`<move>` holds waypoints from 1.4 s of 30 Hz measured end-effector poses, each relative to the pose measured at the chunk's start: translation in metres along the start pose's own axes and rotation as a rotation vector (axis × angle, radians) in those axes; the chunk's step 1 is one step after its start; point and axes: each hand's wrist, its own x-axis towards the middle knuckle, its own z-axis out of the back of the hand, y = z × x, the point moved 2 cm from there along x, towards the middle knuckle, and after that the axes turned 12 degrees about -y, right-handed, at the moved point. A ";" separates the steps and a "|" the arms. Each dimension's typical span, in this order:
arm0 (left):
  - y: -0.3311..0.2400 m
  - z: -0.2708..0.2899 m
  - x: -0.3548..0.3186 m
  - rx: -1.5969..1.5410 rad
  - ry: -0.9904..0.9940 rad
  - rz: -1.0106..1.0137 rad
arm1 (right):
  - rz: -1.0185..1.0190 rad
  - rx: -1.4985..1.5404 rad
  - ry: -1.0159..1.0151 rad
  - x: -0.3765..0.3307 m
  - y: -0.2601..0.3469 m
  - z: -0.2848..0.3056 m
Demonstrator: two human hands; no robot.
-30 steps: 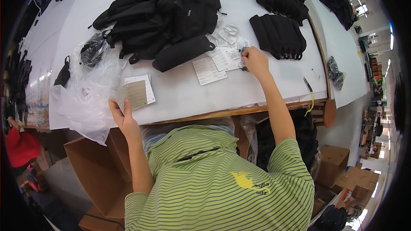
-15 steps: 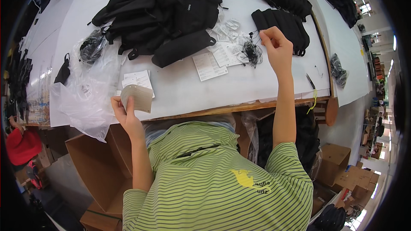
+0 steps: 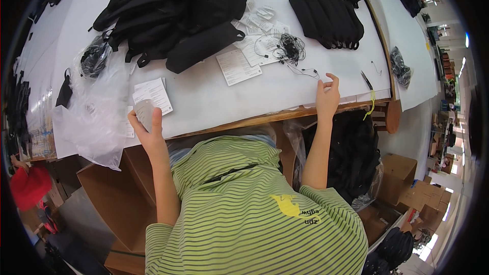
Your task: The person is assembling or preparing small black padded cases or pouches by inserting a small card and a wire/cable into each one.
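My left hand (image 3: pixel 151 135) pinches a pale paper tag (image 3: pixel 145 114) between thumb and fingers, just over the near table edge. Beside it lie several white printed cards (image 3: pixel 154 94). My right hand (image 3: pixel 328 99) is raised at the table's near edge, its thumb and index finger apart and the other fingers loosely curled. Close to its thumb tip ends a thin black cord strand (image 3: pixel 305 73), which runs from a tangled bundle of black cords (image 3: pixel 291 48). Larger printed sheets (image 3: pixel 237 66) lie left of that bundle.
A heap of black bags (image 3: pixel 178 15) covers the back left, with clear plastic bags (image 3: pixel 94 117) at its left. Folded black pieces (image 3: pixel 328 20) lie back right. Black-handled snips (image 3: pixel 366 79) with a yellow cord rest near the right edge. An open cardboard box (image 3: pixel 112 193) stands below the table.
My right hand has come down and nearer from above the cords, and its fingers have parted. A cord strand now stretches out from the bundle. The tag in my left hand has tilted.
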 end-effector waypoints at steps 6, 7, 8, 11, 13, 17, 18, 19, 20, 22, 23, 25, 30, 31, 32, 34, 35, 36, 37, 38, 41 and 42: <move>0.007 -0.004 0.000 0.019 -0.026 -0.133 | 0.256 0.014 0.190 0.000 0.044 -0.018; 0.006 -0.006 -0.003 0.014 -0.024 -0.145 | 0.291 0.003 0.218 0.000 0.050 -0.022; 0.004 -0.007 -0.005 0.007 -0.021 -0.156 | 0.293 0.005 0.215 0.004 0.050 -0.026; 0.000 -0.006 -0.010 0.026 0.036 -0.121 | 0.317 -0.100 0.296 0.011 0.050 -0.035; 0.002 -0.004 -0.009 0.027 0.037 -0.106 | 0.271 0.010 0.286 0.018 0.051 -0.027; 0.004 -0.003 -0.012 0.051 0.088 -0.085 | 0.186 0.240 0.324 0.016 0.057 -0.011; 0.000 -0.005 -0.014 0.053 0.091 -0.083 | 0.009 0.528 0.396 0.010 0.062 -0.009; -0.007 -0.011 -0.018 0.123 0.161 -0.111 | -0.173 0.815 0.460 0.005 0.066 -0.008; -0.011 -0.015 -0.022 0.192 0.230 -0.140 | -0.176 0.814 0.459 0.002 0.070 -0.005; -0.010 -0.024 -0.027 0.179 0.279 -0.097 | -0.213 0.925 0.597 -0.006 0.078 -0.002; -0.010 -0.029 -0.029 0.165 0.326 -0.057 | -0.216 0.928 0.596 -0.006 0.080 -0.001; -0.009 -0.033 -0.033 0.158 0.346 -0.028 | -0.093 0.713 0.538 -0.006 0.084 -0.001; -0.004 -0.036 -0.041 0.138 0.433 0.055 | -0.173 0.727 0.501 -0.004 0.109 0.003; -0.001 -0.036 -0.042 0.143 0.452 0.072 | -0.155 0.733 0.481 -0.004 0.113 0.003; 0.001 -0.035 -0.042 0.143 0.448 0.072 | -0.153 0.734 0.485 -0.004 0.112 0.002; 0.003 -0.034 -0.042 0.175 0.470 0.032 | 0.309 0.277 0.387 -0.002 0.114 -0.001; 0.002 -0.033 -0.042 0.174 0.468 0.035 | 0.310 0.276 0.390 -0.002 0.119 0.004; 0.001 -0.033 -0.042 0.173 0.467 0.043 | 0.216 0.241 0.360 0.000 0.126 0.014; 0.001 -0.033 -0.042 0.172 0.468 0.051 | 0.122 0.206 0.329 0.001 0.131 0.020; 0.001 -0.033 -0.042 0.173 0.467 0.051 | 0.122 0.206 0.329 0.000 0.135 0.023; 0.001 -0.035 -0.043 0.154 0.460 0.012 | 0.086 0.505 0.246 -0.003 0.142 0.023; 0.000 -0.036 -0.043 0.157 0.473 0.013 | 0.013 0.762 0.268 -0.004 0.142 0.019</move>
